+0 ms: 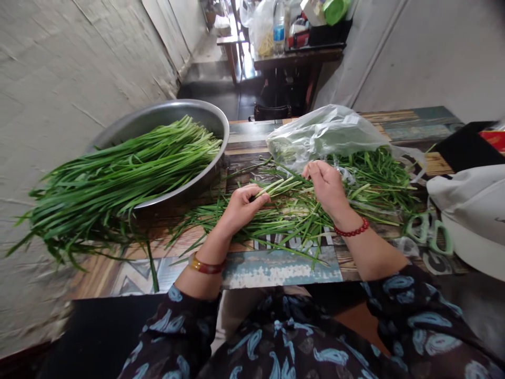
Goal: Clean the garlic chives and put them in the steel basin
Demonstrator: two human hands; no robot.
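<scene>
In the head view, my left hand (245, 206) is closed around a small bunch of garlic chives (279, 186), whose pale stem ends point right. Just right of those ends is my right hand (322, 184), its thumb and fingers pinched together; whatever is between them is too small to make out. Loose chives (276, 223) lie scattered on the table under both hands. A big metal basin (224, 131) at the left holds a thick heap of long chives (130, 163), the leaves hanging over its near left rim.
A clear plastic bag (327, 129) with greens lies behind my right hand. Green-handled scissors (430, 234) and a white cap (471, 210) are at the right. The patterned wooden table (276, 268) ends close to my body. Farther back stands another table (300, 58) with a bottle (279, 29).
</scene>
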